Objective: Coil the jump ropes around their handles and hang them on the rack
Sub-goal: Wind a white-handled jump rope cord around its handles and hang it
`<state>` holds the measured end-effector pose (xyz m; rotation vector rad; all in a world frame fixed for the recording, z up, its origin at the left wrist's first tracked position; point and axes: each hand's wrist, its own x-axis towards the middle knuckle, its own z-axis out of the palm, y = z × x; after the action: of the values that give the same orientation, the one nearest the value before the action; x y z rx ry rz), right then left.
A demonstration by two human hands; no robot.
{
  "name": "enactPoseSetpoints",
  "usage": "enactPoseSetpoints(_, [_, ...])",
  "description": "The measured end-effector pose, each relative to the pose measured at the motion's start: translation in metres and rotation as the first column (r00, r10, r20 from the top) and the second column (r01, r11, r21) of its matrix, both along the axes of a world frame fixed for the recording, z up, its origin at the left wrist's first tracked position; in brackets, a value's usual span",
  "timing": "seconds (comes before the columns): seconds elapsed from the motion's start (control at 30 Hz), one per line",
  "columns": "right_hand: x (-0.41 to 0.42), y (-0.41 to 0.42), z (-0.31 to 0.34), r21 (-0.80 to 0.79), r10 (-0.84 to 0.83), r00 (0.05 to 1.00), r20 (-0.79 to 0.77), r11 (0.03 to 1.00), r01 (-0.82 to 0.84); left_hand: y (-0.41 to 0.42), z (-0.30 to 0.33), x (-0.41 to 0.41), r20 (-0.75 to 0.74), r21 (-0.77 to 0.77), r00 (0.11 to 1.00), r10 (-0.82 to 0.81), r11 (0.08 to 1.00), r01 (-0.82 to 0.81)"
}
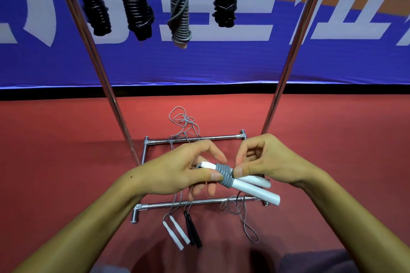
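Note:
My left hand [179, 173] grips the near ends of two white handles [255, 188] held side by side. A few turns of grey rope [224, 175] are wound round them. My right hand [264, 162] pinches the rope just right of the coil, thumb against the handles. The loose grey rope [235, 206] trails down to the floor. On the rack [286, 68] above hang three black coiled ropes [135, 0] and one grey coiled rope [180, 17].
On the red floor lie a pair of white handles [176, 231] and a pair of black handles [193, 229], with grey rope tangled [183, 124] across the rack's base bars [195, 138]. A blue banner [199, 62] stands behind.

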<state>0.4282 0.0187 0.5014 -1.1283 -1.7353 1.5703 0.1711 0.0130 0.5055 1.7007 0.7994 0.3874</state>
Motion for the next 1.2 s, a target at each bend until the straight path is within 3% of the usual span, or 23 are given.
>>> enactPoseSetpoints(0.17, [0.002,0.002,-0.001,-0.064,0.062,0.998,-0.015,0.996,-0.063,-0.003,0.004,0.000,0.125,-0.085,0.989,-0.080,0.992,0.091])
enactPoseSetpoints(0.33, [0.002,0.003,-0.010,-0.096,0.073,0.980,-0.187,0.991,-0.092,-0.002,0.009,-0.003,0.265,-0.118,0.958,-0.111,0.982,0.146])
enactPoseSetpoints(0.57, [-0.005,0.000,-0.009,-0.090,0.182,0.934,-0.307,0.972,-0.219,-0.003,0.006,-0.002,0.416,-0.148,0.903,-0.108,0.972,0.184])
enactPoseSetpoints(0.73, [-0.032,-0.005,-0.016,-0.242,-0.088,0.831,-0.549,0.969,-0.058,0.002,0.001,-0.003,0.479,-0.195,0.874,0.081,0.981,0.016])
enactPoseSetpoints(0.93, [-0.044,-0.003,-0.022,-0.013,-0.294,0.838,-0.460,0.946,0.324,0.006,-0.006,0.006,0.498,-0.174,0.826,0.264,0.964,-0.203])
enactPoseSetpoints(1.1, [-0.048,-0.001,-0.029,0.091,-0.287,0.873,-0.395,0.933,0.347,0.010,-0.006,0.014,0.543,-0.194,0.730,0.416,0.907,-0.373])
enactPoseSetpoints(1.2, [-0.052,-0.001,-0.026,0.053,-0.323,0.866,-0.382,0.928,0.369,0.014,-0.006,0.013,0.508,-0.134,0.741,0.440,0.890,-0.436])
